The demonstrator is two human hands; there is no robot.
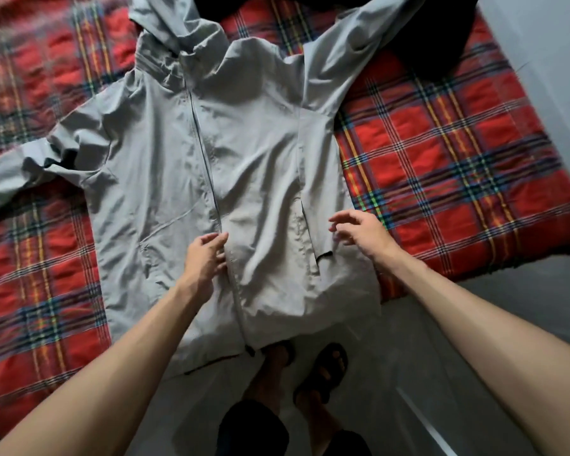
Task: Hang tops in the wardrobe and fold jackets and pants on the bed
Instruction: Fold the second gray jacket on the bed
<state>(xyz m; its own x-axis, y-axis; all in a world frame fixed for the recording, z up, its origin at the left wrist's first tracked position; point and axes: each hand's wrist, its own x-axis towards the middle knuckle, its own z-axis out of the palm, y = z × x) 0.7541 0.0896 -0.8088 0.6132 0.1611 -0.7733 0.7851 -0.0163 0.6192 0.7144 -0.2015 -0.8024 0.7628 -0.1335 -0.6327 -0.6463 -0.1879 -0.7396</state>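
On plaid bed (441, 159), grey jacket (260, 153) front-up; L hand (204, 258) flat on it, R hand (362, 233) splayed, empty.

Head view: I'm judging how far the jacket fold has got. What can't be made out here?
All in the head view:
Grey jacket: one cuff cut off by the left edge, hood top by the top edge.
Dark garment: cut by the top edge, partly under the other sleeve; kind unclear.
Right hand: motion-blurred; whether it touches the jacket is unclear.
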